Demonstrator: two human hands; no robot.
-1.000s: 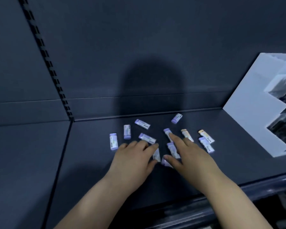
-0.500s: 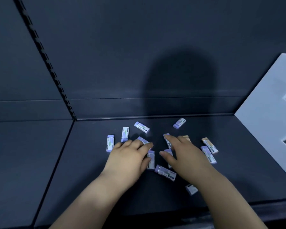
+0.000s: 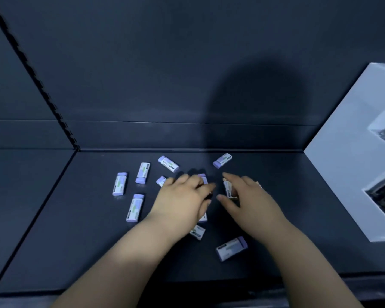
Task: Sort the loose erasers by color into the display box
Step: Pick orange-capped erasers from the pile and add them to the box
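Right hand (image 3: 251, 196) has curled in since half a sec ago, and its thumb and fingers now pinch an orange-tipped eraser (image 3: 228, 188). Left hand (image 3: 180, 196) lies just beside it, fingers straight and flat over a few purple erasers (image 3: 135, 207). More of them are scattered to its left and beyond it. One purple eraser (image 3: 231, 248) sits by the right wrist. The white display box (image 3: 347, 141) is well off to the right hand's right.

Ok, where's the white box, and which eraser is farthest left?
white display box (image 3: 342, 174), head view, on its bare sloping side.
leftmost eraser (image 3: 119, 184), head view, on the middle of its sleeve.
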